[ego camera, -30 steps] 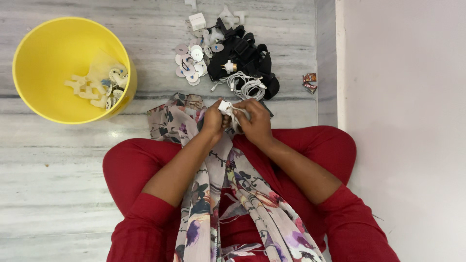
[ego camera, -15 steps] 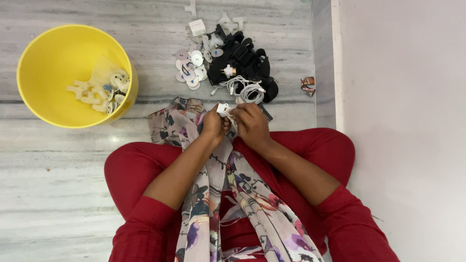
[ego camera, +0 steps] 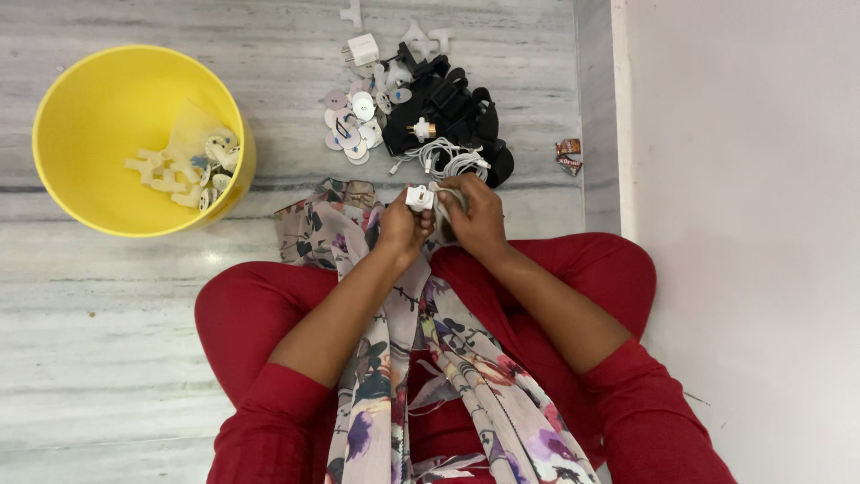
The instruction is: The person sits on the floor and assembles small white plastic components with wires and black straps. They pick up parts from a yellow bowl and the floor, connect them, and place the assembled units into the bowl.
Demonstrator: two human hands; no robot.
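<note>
I sit cross-legged on a grey marble floor in red clothes with a floral scarf (ego camera: pixel 367 358) hanging down my front. My left hand (ego camera: pixel 400 226) grips a small white plug adapter (ego camera: pixel 418 197) between thumb and fingers. My right hand (ego camera: pixel 476 218) closes around a bundle of white cable (ego camera: pixel 445 199) right beside the adapter. Both hands meet just above my knees.
A yellow bucket (ego camera: pixel 81 90) at the left holds several cream plastic pieces (ego camera: pixel 179 166). Ahead lie round white discs (ego camera: pixel 351 121), a black strap bundle (ego camera: pixel 448 103), coiled white cables (ego camera: pixel 448 159), a white charger block (ego camera: pixel 363 49) and a small wrapper (ego camera: pixel 569 154). A white wall (ego camera: pixel 735 179) stands at the right.
The hands have shifted slightly up and turned; the white adapter now sits squarely at my left fingertips and the right hand wraps more over the cable.
</note>
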